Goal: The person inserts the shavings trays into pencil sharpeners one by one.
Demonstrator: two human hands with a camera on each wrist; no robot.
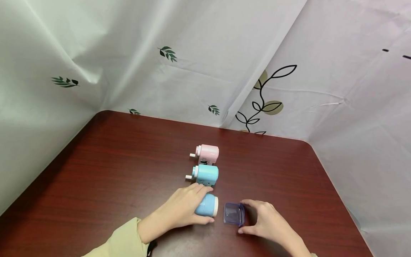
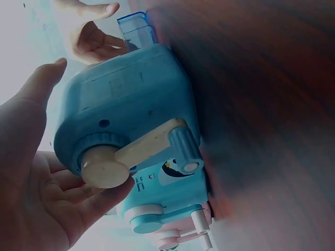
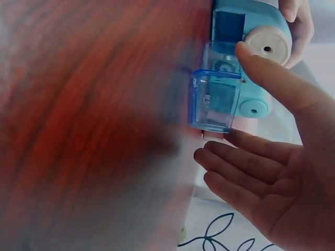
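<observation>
My left hand point(image 1: 184, 205) grips a blue hand-crank pencil sharpener point(image 1: 205, 205), thumb on the near side and fingers on the far side. In the left wrist view its cream crank point(image 2: 141, 151) with a blue knob faces the camera. An open slot point(image 3: 229, 26) shows low in the sharpener's body in the right wrist view. To its right, my right hand point(image 1: 264, 221) holds a see-through blue shavings drawer point(image 1: 232, 214) between thumb and fingertips. A gap separates the drawer from the sharpener in the head view.
Beyond the left hand stand a light-blue sharpener point(image 1: 207, 174) and, behind it, a pink sharpener point(image 1: 208, 153), both with cranks to the left. All are on a dark red-brown wooden table point(image 1: 135, 160). White patterned sheeting point(image 1: 192, 82) hangs around its far and side edges.
</observation>
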